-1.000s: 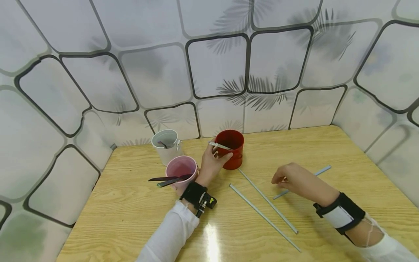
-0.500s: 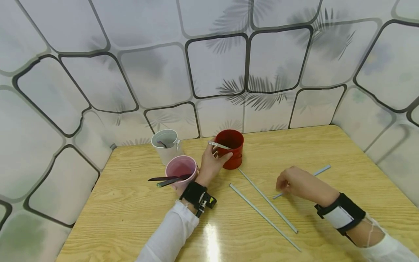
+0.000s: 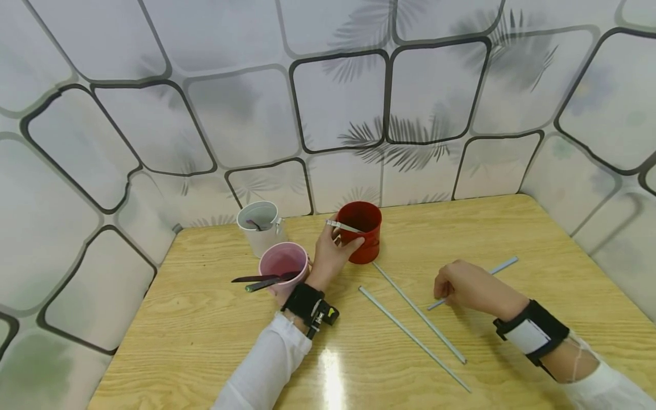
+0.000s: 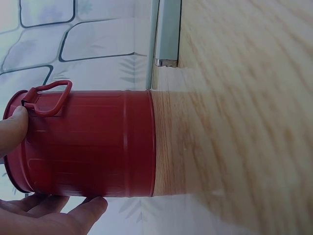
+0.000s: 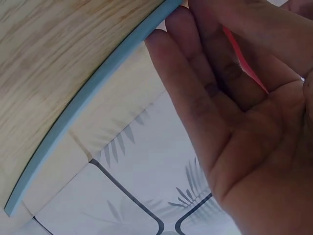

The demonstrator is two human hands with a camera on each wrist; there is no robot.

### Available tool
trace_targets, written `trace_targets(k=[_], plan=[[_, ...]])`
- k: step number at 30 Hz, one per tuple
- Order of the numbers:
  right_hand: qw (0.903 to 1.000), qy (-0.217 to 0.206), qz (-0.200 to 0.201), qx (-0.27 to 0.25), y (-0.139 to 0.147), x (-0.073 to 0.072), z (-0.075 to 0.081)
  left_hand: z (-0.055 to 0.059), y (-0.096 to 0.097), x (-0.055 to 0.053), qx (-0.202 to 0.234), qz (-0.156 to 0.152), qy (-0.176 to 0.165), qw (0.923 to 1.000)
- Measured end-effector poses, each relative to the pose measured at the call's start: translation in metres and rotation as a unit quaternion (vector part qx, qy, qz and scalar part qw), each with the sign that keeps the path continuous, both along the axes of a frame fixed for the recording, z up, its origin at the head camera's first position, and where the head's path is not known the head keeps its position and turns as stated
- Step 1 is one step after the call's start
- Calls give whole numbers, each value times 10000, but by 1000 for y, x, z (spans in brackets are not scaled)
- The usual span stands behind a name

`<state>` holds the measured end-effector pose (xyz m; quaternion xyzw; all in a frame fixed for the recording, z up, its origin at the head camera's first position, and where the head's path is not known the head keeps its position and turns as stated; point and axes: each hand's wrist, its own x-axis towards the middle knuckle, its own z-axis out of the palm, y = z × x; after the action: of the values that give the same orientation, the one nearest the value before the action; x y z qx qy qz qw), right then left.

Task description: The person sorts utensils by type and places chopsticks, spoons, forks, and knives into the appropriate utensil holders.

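Note:
My left hand grips the upper part of a red bucket with a wire-loop handle, standing upright on the table. A pale slim utensil handle slants out over its rim. At the right, my right hand has curled fingers on a light blue chopstick lying on the wood. In the right wrist view fingertips meet the chopstick near the top edge; the thumb's contact is hidden. Two more chopsticks, one nearer the bucket and one in front, lie slanted between the hands.
Left of the red bucket stand a pink bucket, with dark utensils jutting over its rim, and a white bucket holding a dark-handled item. My left forearm passes beside the pink one. Patterned walls border the wooden table.
My right hand has shifted slightly to the right and down onto the chopstick, its fingers closing in. My left hand and the buckets have stayed put.

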<state>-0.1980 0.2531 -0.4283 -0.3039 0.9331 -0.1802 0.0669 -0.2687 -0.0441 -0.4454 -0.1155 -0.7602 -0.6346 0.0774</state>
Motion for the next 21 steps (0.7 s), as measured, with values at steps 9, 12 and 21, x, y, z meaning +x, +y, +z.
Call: trace_targets(k=[9,12,21], plan=[[9994,240,266,-27,5,-5,-5,4,1,4,174,-107,81,9998],[9990,282,360,-14,6,-6,-6,5,1,5,142,-101,59,9998],[9983,466,279,209,4,-5,-9,0,0,2,-6,43,-53,10000]])
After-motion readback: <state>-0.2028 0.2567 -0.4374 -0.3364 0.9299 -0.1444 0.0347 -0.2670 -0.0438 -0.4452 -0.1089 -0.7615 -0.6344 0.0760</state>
